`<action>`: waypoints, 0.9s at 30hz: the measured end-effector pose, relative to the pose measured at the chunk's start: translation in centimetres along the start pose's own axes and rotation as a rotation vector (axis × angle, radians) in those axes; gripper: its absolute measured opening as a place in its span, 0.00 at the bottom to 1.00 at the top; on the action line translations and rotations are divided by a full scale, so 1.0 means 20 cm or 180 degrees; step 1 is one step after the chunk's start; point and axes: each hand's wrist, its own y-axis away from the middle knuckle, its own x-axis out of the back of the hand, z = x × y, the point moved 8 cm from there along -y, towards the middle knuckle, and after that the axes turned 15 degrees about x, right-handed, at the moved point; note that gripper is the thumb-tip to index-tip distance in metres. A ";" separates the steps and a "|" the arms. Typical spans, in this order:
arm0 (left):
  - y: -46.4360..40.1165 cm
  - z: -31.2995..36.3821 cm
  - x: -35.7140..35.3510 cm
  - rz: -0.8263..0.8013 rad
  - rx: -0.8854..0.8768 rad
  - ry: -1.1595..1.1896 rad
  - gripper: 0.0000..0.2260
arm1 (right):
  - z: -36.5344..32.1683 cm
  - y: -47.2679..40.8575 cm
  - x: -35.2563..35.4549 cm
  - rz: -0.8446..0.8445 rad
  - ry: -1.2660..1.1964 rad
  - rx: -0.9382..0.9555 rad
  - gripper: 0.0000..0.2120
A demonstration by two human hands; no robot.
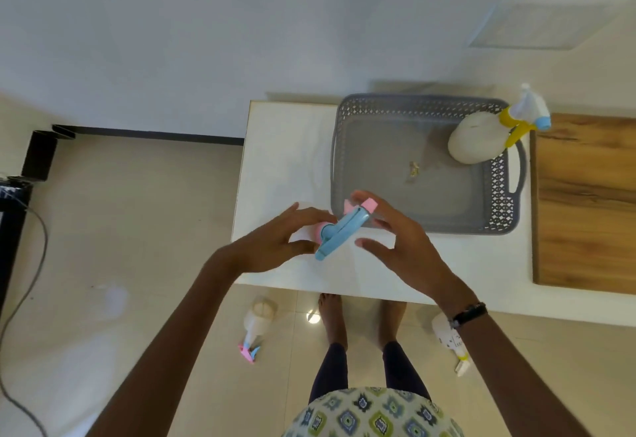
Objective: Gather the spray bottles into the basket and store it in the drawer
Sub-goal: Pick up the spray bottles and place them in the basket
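Head view: a white tabletop (275, 147) carries a grey basket (495, 195) at its far edge, toward the right. Just right of the tabletop lies a wooden board (585, 202).

One spray bottle, the yellow bottle (478, 139), stands in the basket's far right corner, its yellow and blue trigger head reaching over the basket rim. A small tan scrap (414, 169) lies on the basket floor near the middle.

A second one, the blue bottle (340, 233), with a blue and pink trigger head, is near the tabletop's near edge, just beside the basket's near left corner. Its body is mostly hidden by the hands.

The left hand (275, 244) is at the bottle's left side, fingers loosely curved toward it. The right hand (399, 240) is at its right side, fingers spread and bent around the head. Whether either hand actually grips the bottle cannot be told. A dark watch (469, 314) sits on the right wrist.

On the floor below the tabletop's near edge lie two more bottles: the pink bottle (256, 328) left of the bare feet, and the white bottle (451, 343) to their right, partly behind the right forearm.

A grey cable (24, 285) runs along the floor at far left.
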 end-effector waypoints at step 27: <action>-0.84 0.66 -0.01 0.0867 -0.0151 0.2011 0.25 | 0.39 -0.20 0.64 0.2118 0.0465 -0.0139 0.17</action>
